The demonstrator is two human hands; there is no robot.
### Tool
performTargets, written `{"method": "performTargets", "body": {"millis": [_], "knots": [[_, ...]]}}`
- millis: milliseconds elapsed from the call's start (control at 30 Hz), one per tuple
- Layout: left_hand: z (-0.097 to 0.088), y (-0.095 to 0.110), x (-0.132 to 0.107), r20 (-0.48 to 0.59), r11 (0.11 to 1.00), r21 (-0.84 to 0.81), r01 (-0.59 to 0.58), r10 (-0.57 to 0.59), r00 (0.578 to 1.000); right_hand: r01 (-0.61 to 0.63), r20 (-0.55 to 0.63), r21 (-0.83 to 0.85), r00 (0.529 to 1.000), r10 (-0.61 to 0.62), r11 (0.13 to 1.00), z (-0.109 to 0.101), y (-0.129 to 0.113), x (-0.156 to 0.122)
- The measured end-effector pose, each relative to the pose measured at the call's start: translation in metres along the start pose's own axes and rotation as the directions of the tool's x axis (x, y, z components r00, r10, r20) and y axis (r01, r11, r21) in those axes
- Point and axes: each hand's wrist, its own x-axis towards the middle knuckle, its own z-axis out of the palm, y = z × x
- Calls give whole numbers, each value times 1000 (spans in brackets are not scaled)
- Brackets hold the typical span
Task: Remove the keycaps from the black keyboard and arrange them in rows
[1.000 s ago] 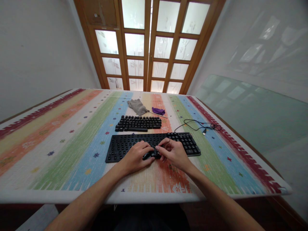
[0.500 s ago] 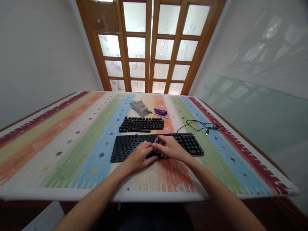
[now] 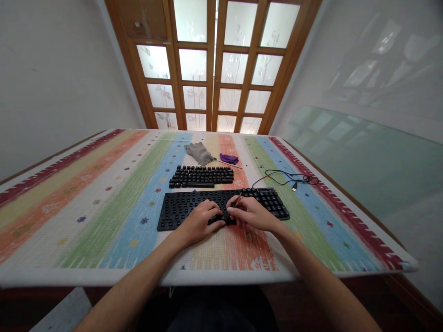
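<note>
A black computer keyboard (image 3: 173, 210) lies on the table near me. Its left and middle parts show bare key stems, while keycaps still sit on the right part. My left hand (image 3: 200, 218) rests over the front middle of it, bent fingers on top and thumb by the front edge, gripping it. Just to the right, my right hand (image 3: 252, 213) is closed in a pinch around a thin brownish tool (image 3: 239, 198), whose kind I cannot make out. The tool's lower end is hidden by the fingers.
Behind the keyboard, loose black keycaps (image 3: 202, 175) stand in rows. Beyond them lie a grey cloth glove (image 3: 199, 153), a purple cloth (image 3: 229, 158) and a thin metal rod (image 3: 228, 163). The keyboard's black cable (image 3: 277, 174) coils at the right on the striped tablecloth (image 3: 114, 207).
My right hand has moved slightly right, away from my left hand, and the tool has tipped from upright to slanted. A gap now shows between the hands. The view has shifted slightly.
</note>
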Motion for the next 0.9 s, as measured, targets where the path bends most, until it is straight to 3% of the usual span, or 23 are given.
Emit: {"method": "performTargets", "body": {"millis": [100,233,433,500,700,900], "knots": [[1,-2,-1,-12,1000,-9,-8,8,1000,4,-8,-21,1000,-4,1000,3,-4,11],[2,-4,-2,-20,1000,-8,2,-3,1000,106,-5,-165,994,-108,981,5,-10,31],[4,-3,-1,-41,1000,-21,21,-21,999,8,67,-32,998,-6,999,1,-4,49],[2,-3,0,-65,999,-31,28,-30,997,29,68,-30,997,-27,999,-1,-5,47],[-14,-3,6,-134,1000,-19,7,-10,991,253,-29,-270,962,-271,929,1,-21,19],[-27,-1,23,-217,999,7,-46,47,975,195,-237,-228,939,-249,954,-2,-14,6]]}}
